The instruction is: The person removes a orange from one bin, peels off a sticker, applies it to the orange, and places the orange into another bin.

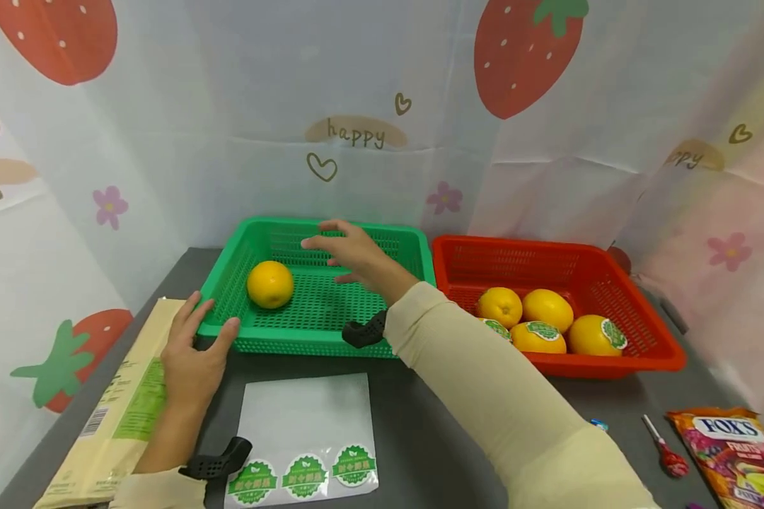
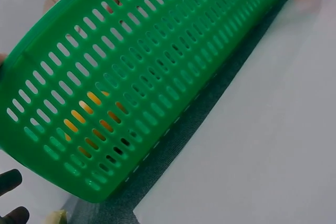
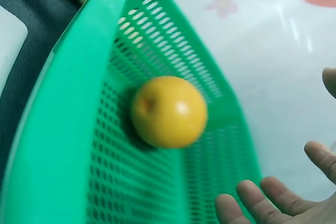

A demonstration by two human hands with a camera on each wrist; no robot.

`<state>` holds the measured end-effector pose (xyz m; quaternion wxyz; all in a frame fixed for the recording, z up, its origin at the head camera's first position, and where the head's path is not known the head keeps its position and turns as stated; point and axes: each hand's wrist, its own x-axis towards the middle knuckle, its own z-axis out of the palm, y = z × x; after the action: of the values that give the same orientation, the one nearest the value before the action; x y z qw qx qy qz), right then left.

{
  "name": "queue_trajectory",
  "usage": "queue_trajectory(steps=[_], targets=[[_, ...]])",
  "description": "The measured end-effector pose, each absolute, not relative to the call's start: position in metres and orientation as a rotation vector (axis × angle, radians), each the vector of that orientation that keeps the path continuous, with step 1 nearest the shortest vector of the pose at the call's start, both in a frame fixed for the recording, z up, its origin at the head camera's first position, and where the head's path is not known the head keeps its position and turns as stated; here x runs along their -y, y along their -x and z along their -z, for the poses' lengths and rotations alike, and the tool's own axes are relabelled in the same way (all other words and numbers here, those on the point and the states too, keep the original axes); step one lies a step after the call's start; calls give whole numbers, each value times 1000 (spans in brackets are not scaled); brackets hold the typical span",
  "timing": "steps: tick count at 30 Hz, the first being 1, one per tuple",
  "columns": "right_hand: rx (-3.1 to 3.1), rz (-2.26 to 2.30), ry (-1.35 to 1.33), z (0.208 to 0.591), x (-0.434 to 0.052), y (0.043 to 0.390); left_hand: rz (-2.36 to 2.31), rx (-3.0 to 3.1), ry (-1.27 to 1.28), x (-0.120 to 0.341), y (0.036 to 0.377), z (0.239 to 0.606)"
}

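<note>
A green plastic basket (image 1: pixel 318 339) stands at the back of the table with one orange (image 1: pixel 270 284) in its left part. My left hand (image 1: pixel 194 353) rests at the basket's front left corner, fingers spread along the rim. Above the basket's right half hovers my right hand (image 1: pixel 359 258), its fingers spread and holding nothing. In the right wrist view the orange (image 3: pixel 169 112) sits apart from the fingers (image 3: pixel 252 203). Through the slots of the basket wall (image 2: pixel 131 77), bits of the orange show in the left wrist view.
Right of the green basket, a red basket (image 1: pixel 617 364) holds several oranges, some with green stickers. A sheet of round green stickers (image 1: pixel 308 424) lies in front. At left lies a cream and green packet (image 1: pixel 124 410); at right, a lollipop (image 1: pixel 671 459) and a FOX'S candy bag (image 1: pixel 732 452).
</note>
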<state>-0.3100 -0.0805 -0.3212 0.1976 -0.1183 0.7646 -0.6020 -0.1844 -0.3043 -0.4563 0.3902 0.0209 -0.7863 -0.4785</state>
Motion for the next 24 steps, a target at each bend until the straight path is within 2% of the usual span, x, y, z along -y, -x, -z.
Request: queue_trajectory(steps=[14,24], targets=[[-2391,1272,496,358,143,319,1232,1980,-43,303,185,459],[-2482,986,660,357,153,324,1250,1975,-28,304,187,459]])
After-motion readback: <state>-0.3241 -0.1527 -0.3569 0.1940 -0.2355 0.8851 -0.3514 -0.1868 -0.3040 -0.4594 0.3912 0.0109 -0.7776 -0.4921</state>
